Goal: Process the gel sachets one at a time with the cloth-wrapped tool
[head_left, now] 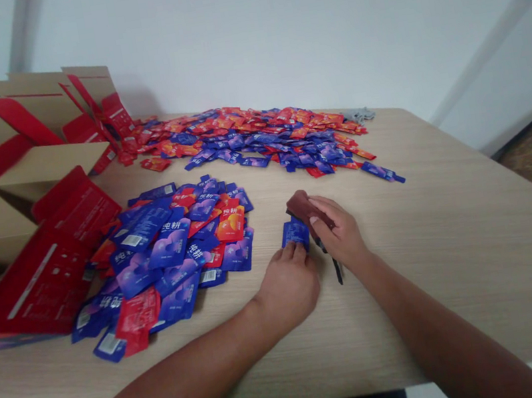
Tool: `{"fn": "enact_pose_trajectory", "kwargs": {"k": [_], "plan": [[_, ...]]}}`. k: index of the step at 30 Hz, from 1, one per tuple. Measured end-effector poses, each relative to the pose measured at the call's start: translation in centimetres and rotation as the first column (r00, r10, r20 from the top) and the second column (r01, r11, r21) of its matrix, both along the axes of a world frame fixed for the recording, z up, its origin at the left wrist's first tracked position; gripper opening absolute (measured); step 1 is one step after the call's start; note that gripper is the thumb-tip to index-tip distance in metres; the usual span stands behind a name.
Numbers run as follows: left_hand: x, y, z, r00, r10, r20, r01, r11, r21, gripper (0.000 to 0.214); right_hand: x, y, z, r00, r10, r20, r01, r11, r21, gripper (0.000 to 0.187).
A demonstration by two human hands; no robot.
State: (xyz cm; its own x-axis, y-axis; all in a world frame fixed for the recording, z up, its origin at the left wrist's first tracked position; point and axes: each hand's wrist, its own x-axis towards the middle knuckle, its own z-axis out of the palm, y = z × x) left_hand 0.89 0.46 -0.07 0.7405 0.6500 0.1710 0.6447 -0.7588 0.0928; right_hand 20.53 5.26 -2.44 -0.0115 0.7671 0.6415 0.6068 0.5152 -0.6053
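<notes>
My left hand (293, 281) rests on the table with its fingers bent onto the lower part of a small blue sachet (294, 233), pinning it flat. In my right hand (342, 231) is a brown hand-held device (303, 206) with a dark end and a black strap (338, 273) hanging below it. Its dark end meets the sachet's upper right side; whether it presses on the sachet I cannot tell. Left of my hands lies a loose heap of blue and red sachets (172, 244), some showing barcodes.
Open cardboard boxes with red flaps (31, 283) crowd the table's left side. A long pile of red and blue sachets (255, 133) stretches along the back by the wall. A grey cloth-like item (358, 116) lies at its right end. The wooden table (453, 230) extends to the right.
</notes>
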Motion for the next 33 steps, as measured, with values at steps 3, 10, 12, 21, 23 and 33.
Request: {"fn": "enact_pose_trajectory", "kwargs": {"k": [3,10,12,21,23,33], "plan": [[0.1,0.0,-0.2,1.000,-0.004,0.000,0.004,1.000,0.009,0.032,-0.5,-0.4,0.1,0.981,0.178,0.080,-0.172,0.982,-0.083,0.040],[0.1,0.1,-0.6,1.000,-0.004,0.022,0.003,1.000,0.020,0.039,-0.5,0.3,-1.2,0.945,0.242,0.221,-0.200,0.960,-0.197,0.043],[0.1,0.1,-0.6,1.000,-0.005,0.018,0.005,1.000,0.020,0.040,-0.5,0.5,-1.4,0.945,0.221,0.239,-0.177,0.965,-0.193,0.045],[0.1,0.0,0.1,1.000,0.003,-0.001,-0.003,1.000,0.001,0.031,0.0,1.5,-2.2,0.959,0.009,0.282,0.045,0.982,-0.184,0.042],[0.1,0.0,0.3,1.000,0.008,-0.004,-0.008,1.000,-0.006,0.029,0.2,1.6,-2.4,0.956,-0.032,0.291,0.085,0.981,-0.173,0.042],[0.0,0.0,0.2,1.000,0.006,0.001,-0.006,1.000,-0.009,0.027,0.4,0.3,-0.5,1.000,-0.023,0.008,0.023,1.000,0.005,0.039]]}}
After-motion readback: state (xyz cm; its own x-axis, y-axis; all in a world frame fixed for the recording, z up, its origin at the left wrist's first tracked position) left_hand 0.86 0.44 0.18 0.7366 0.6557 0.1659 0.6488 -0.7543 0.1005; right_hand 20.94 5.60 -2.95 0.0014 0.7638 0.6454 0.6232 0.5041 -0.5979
